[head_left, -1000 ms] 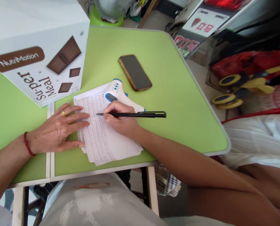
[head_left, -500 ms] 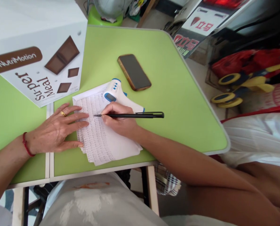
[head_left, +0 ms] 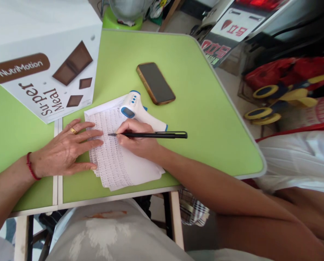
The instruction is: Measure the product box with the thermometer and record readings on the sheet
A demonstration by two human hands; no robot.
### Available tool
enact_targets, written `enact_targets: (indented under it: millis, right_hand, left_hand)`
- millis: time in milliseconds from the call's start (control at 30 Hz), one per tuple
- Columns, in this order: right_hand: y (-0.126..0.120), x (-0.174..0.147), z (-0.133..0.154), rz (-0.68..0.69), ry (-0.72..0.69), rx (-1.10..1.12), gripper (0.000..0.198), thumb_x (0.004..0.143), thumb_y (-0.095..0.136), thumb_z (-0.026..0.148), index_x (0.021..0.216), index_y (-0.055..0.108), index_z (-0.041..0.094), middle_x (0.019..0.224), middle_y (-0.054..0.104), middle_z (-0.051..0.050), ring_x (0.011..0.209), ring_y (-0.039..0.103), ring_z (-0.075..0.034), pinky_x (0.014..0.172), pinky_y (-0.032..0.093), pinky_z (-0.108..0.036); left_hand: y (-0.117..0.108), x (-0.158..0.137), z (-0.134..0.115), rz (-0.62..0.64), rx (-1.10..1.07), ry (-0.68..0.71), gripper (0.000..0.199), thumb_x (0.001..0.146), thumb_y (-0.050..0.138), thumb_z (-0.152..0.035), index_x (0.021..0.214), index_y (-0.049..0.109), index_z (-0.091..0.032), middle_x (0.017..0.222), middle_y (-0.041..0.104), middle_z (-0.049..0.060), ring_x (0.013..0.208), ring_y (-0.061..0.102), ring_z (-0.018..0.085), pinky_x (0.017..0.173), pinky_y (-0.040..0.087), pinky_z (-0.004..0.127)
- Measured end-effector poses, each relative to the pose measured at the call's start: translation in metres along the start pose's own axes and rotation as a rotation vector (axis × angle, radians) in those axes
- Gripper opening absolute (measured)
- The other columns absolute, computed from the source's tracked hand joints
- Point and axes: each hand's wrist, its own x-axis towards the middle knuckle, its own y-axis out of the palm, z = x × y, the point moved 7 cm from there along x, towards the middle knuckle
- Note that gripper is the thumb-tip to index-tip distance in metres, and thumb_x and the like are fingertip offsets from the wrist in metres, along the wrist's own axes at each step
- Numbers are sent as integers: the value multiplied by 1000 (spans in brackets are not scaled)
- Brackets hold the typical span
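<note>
My left hand (head_left: 69, 148), wearing a gold ring and a red bracelet, lies flat with fingers spread, its fingertips on the left edge of a stack of paper sheets (head_left: 140, 170). The sheets bear dense rows of small handwriting on their left part; the right part of the top sheet is blank. My right hand (head_left: 138, 139) pinches a black pen (head_left: 169, 135), whose tip meets the written rows just right of my left fingertips. A white and blue infrared thermometer (head_left: 138, 110) lies on the far end of the sheets, close beyond my right hand.
A smartphone (head_left: 156, 83) in a brown case lies on the green table (head_left: 205, 108). At the far left stands a large white NutriMotion box (head_left: 77, 88). A metal-edged seam crosses the table under my left hand. Red and yellow items (head_left: 284, 98) sit beyond the right edge.
The pen's rear end has dipped slightly toward me and shifted a little left, and my right fingers have shifted slightly. My left hand, papers, thermometer and phone stay in place.
</note>
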Motion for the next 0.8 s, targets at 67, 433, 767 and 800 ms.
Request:
enact_targets:
  millis: [67,433,767,800]
  right_hand:
    - [0,0,0,7,3,2,9,73,57,16,65,54,20,57,54,5,51,44,-8,49,36,-23]
    - [-1,1,0,-3,-7,-11,9,71,55,16,63,53,20,56,55,4,51,45,-8,48,37,-23]
    - [-3,1,-1,-25,33,-58,8,71,54,16,64,53,20,57,55,4,53,45,-9,51,39,-24]
    - [-3,1,0,-28,35,-62,9,71,54,16,64,53,20,58,54,4,53,45,-9,52,39,-24]
  left_hand:
    - [0,0,0,1,2,-1,55,97,47,-56,129,56,-11,139,53,16,134,40,38,110,32,60]
    - [0,1,2,8,-20,-19,55,96,49,-56,130,55,-13,140,53,16,136,39,37,112,31,60]
    - [0,0,3,6,-48,-29,55,95,50,-57,130,56,-14,141,52,16,136,39,37,113,29,60]
    - [0,0,3,9,-47,-30,55,95,50,-57,130,56,-14,141,52,16,136,39,37,113,29,60]
